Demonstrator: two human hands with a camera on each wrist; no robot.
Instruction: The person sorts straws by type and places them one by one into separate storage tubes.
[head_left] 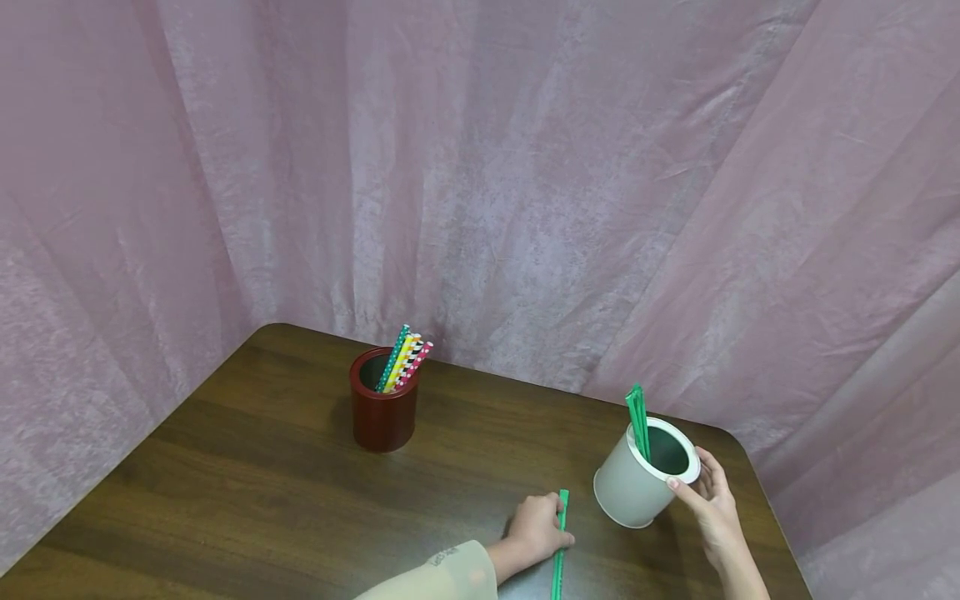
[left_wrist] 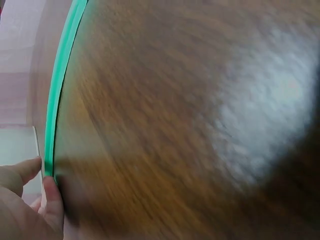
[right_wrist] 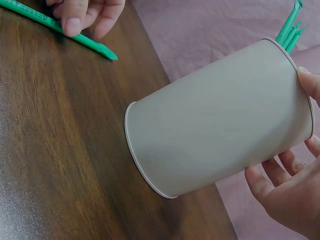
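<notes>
A green straw (head_left: pixel 559 543) lies flat on the brown surface (head_left: pixel 247 492), its long axis running from the near edge away toward the curtain (head_left: pixel 525 167). The left hand (head_left: pixel 536 527) pinches it near its far end. The right hand (head_left: pixel 708 496) grips the rim of a white cup (head_left: pixel 630 487), tilted with its mouth up and to the right, green straws (head_left: pixel 638 421) sticking out. A red cup (head_left: pixel 384 412) of patterned straws (head_left: pixel 403 362) stands well apart at the back, with bare wood between.

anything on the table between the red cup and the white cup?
Nothing: in the head view only bare wooden table lies between the red cup and the white cup. The left hand with its green straw sits nearer the camera.
</notes>
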